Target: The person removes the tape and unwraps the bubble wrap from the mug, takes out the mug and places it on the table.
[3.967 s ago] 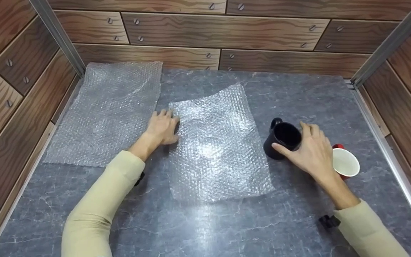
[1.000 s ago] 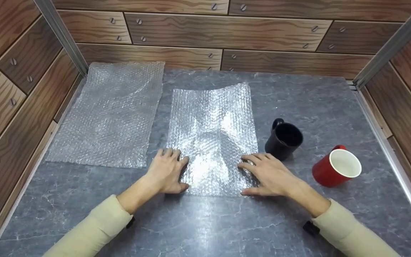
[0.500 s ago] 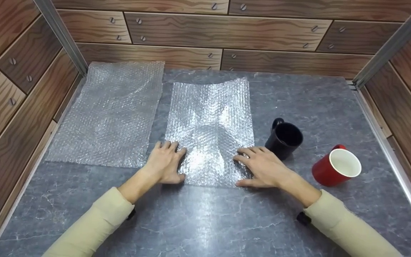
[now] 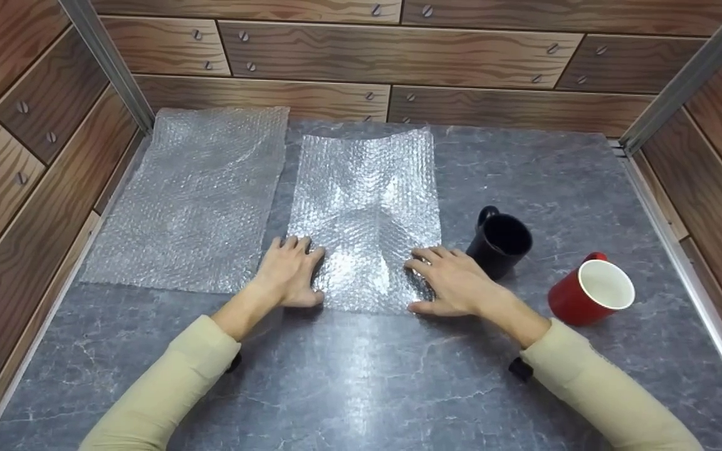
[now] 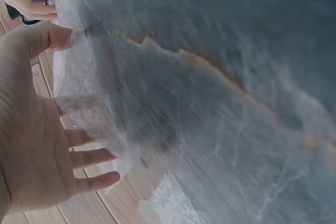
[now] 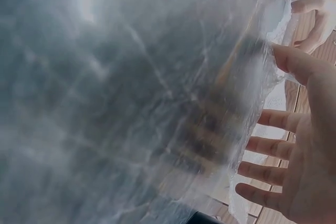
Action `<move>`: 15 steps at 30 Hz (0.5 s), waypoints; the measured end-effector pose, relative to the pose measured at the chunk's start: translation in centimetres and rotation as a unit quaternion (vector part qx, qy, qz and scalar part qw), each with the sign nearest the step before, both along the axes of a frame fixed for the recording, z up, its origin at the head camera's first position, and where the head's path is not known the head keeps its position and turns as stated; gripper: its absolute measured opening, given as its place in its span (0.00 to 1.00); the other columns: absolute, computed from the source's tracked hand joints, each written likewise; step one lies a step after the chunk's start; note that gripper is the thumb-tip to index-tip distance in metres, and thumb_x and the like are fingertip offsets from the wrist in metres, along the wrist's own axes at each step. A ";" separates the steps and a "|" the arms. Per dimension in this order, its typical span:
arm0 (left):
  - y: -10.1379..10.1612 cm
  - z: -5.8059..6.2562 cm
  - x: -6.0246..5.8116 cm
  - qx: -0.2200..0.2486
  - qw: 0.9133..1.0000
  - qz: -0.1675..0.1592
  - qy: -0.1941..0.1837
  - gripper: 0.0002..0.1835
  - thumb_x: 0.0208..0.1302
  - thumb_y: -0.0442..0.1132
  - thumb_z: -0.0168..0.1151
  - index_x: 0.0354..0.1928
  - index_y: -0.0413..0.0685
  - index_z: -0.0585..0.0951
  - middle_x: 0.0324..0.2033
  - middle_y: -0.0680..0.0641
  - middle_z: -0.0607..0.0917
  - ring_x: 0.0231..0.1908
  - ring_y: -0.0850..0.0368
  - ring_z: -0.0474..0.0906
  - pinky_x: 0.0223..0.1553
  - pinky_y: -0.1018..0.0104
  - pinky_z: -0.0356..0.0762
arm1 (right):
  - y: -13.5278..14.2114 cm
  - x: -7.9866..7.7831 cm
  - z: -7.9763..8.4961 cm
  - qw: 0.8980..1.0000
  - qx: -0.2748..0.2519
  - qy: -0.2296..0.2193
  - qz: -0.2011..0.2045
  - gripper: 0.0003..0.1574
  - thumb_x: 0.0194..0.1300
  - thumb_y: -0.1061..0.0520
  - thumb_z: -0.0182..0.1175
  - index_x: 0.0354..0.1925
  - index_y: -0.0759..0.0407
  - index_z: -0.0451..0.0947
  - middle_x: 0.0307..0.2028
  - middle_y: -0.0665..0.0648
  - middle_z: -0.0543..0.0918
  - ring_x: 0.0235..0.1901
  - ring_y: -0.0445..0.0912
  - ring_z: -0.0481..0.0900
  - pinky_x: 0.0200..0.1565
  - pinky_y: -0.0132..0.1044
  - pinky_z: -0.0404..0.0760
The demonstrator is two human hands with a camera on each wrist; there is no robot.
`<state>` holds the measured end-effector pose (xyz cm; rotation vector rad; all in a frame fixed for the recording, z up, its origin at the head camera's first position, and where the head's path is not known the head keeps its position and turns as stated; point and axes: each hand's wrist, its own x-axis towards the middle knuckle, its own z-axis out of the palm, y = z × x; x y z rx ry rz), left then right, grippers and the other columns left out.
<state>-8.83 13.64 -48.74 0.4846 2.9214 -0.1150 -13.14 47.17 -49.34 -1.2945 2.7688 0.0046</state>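
Observation:
A clear bubble wrap sheet [image 4: 367, 188] lies in the middle of the grey table, its far edge slightly wavy. My left hand [image 4: 289, 272] rests on the sheet's near left side, fingers spread. At the near right side my right hand [image 4: 452, 282] touches the sheet in the same way, its fingertips on the plastic. Both wrist views show the fingers spread against the film. Just beyond my right hand a black mug [image 4: 500, 244] stands upright, its handle pointing away; the hand hides part of its base.
A second bubble wrap sheet [image 4: 192, 194] lies flat at the left. To the right stands a red mug [image 4: 580, 297] with a white inside. Wood-patterned walls [image 4: 398, 53] with metal corner posts [image 4: 680, 81] enclose the table [image 4: 361, 388] on three sides.
Four seconds ago my right hand was at the black mug; it has since come to the sheet. Over the last second both hands have slid the sheet away from me, toward the back.

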 end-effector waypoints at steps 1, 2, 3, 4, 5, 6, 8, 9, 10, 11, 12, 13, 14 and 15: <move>0.0 0.0 -0.1 0.002 1.000 0.001 0.001 0.51 0.55 0.68 0.67 0.77 0.50 0.69 0.74 0.33 0.72 0.73 0.33 0.70 0.73 0.34 0.68 | -0.1 -0.1 0.0 1.000 0.001 0.001 0.000 0.54 0.64 0.22 0.62 0.76 0.51 0.69 0.77 0.63 0.70 0.72 0.64 0.73 0.73 0.67 0.72; -0.1 0.0 -0.2 0.004 1.000 0.002 0.002 0.51 0.55 0.68 0.68 0.76 0.50 0.69 0.74 0.33 0.72 0.73 0.33 0.70 0.73 0.34 0.69 | -0.1 -0.2 0.0 1.000 0.002 0.001 -0.001 0.54 0.64 0.22 0.62 0.76 0.51 0.69 0.77 0.63 0.70 0.72 0.64 0.73 0.73 0.67 0.71; -0.1 0.0 -0.3 0.005 1.000 0.003 0.002 0.51 0.55 0.68 0.68 0.76 0.49 0.69 0.74 0.32 0.72 0.73 0.33 0.70 0.73 0.34 0.69 | -0.2 -0.3 0.0 1.000 0.003 -0.001 -0.002 0.54 0.64 0.23 0.62 0.76 0.51 0.68 0.77 0.63 0.70 0.73 0.64 0.72 0.73 0.67 0.71; -0.1 0.0 -0.5 0.006 1.000 0.004 0.002 0.51 0.55 0.68 0.68 0.76 0.49 0.69 0.74 0.32 0.72 0.73 0.32 0.70 0.73 0.34 0.69 | -0.3 -0.4 0.0 1.000 0.004 -0.003 -0.002 0.54 0.65 0.23 0.62 0.76 0.51 0.68 0.78 0.63 0.69 0.73 0.64 0.72 0.73 0.67 0.71; -0.1 0.0 -0.6 0.006 1.000 0.006 0.002 0.51 0.55 0.68 0.68 0.76 0.49 0.69 0.74 0.32 0.72 0.73 0.32 0.70 0.73 0.34 0.69 | -0.4 -0.5 0.0 1.000 0.005 -0.006 -0.004 0.54 0.65 0.23 0.62 0.77 0.51 0.68 0.78 0.63 0.69 0.73 0.65 0.71 0.74 0.67 0.71; -0.2 0.0 -0.7 0.007 1.000 0.007 0.001 0.51 0.55 0.68 0.68 0.77 0.49 0.69 0.74 0.32 0.72 0.73 0.32 0.70 0.73 0.33 0.69 | -0.4 -0.6 0.0 1.000 0.006 -0.010 -0.007 0.54 0.65 0.23 0.61 0.77 0.51 0.67 0.78 0.63 0.68 0.74 0.65 0.71 0.74 0.67 0.70; -0.2 0.1 -1.0 0.007 1.000 0.012 -0.002 0.51 0.56 0.68 0.68 0.77 0.50 0.68 0.75 0.32 0.71 0.74 0.32 0.69 0.74 0.33 0.67 | -0.6 -0.8 0.1 1.000 0.010 -0.018 -0.013 0.54 0.66 0.24 0.61 0.78 0.51 0.66 0.79 0.63 0.67 0.75 0.66 0.69 0.74 0.68 0.70; -0.2 0.1 -1.2 0.007 1.000 0.014 -0.003 0.51 0.56 0.68 0.68 0.77 0.50 0.68 0.75 0.32 0.71 0.74 0.32 0.68 0.75 0.33 0.67 | -0.7 -0.9 0.1 1.000 0.011 -0.021 -0.015 0.54 0.66 0.24 0.61 0.78 0.52 0.66 0.79 0.63 0.66 0.75 0.66 0.68 0.74 0.67 0.70; -0.2 0.1 -1.3 0.007 1.000 0.016 -0.004 0.51 0.56 0.68 0.68 0.77 0.50 0.68 0.75 0.32 0.70 0.74 0.31 0.68 0.75 0.33 0.67 | -0.8 -1.0 0.1 0.999 0.013 -0.024 -0.018 0.54 0.67 0.24 0.61 0.78 0.52 0.65 0.80 0.63 0.66 0.76 0.66 0.68 0.74 0.68 0.70; -0.2 0.1 -1.5 0.007 1.000 0.018 -0.004 0.51 0.56 0.68 0.68 0.78 0.50 0.68 0.76 0.32 0.70 0.74 0.31 0.68 0.75 0.33 0.67 | -0.8 -1.1 0.1 0.999 0.014 -0.026 -0.019 0.54 0.67 0.24 0.60 0.78 0.52 0.65 0.80 0.63 0.65 0.76 0.67 0.67 0.75 0.68 0.69; -0.3 0.2 -1.6 0.007 1.000 0.019 -0.005 0.51 0.56 0.67 0.67 0.78 0.50 0.67 0.76 0.32 0.70 0.74 0.31 0.68 0.75 0.33 0.67 | -0.9 -1.2 0.2 0.999 0.015 -0.029 -0.021 0.54 0.67 0.25 0.60 0.78 0.52 0.64 0.80 0.64 0.65 0.76 0.67 0.67 0.75 0.68 0.69; -0.3 0.2 -1.7 0.007 1.000 0.020 -0.005 0.51 0.56 0.67 0.67 0.78 0.50 0.67 0.76 0.32 0.69 0.74 0.32 0.68 0.75 0.33 0.67 | -1.0 -1.3 0.2 0.999 0.016 -0.032 -0.022 0.54 0.68 0.25 0.60 0.79 0.52 0.64 0.80 0.64 0.64 0.77 0.67 0.66 0.75 0.68 0.69; -0.3 0.2 -1.9 0.009 1.000 0.022 -0.006 0.51 0.56 0.67 0.67 0.78 0.50 0.67 0.76 0.32 0.69 0.75 0.31 0.68 0.75 0.33 0.67 | -1.0 -1.4 0.2 0.999 0.016 -0.035 -0.023 0.54 0.68 0.25 0.59 0.79 0.52 0.63 0.80 0.64 0.64 0.77 0.68 0.65 0.75 0.68 0.68; -0.4 0.2 -2.0 0.011 1.000 0.024 -0.007 0.51 0.56 0.67 0.67 0.78 0.50 0.67 0.76 0.32 0.69 0.75 0.31 0.67 0.75 0.33 0.67 | -1.1 -1.6 0.2 0.999 0.016 -0.038 -0.024 0.54 0.69 0.26 0.59 0.79 0.52 0.62 0.81 0.65 0.63 0.77 0.68 0.65 0.75 0.68 0.68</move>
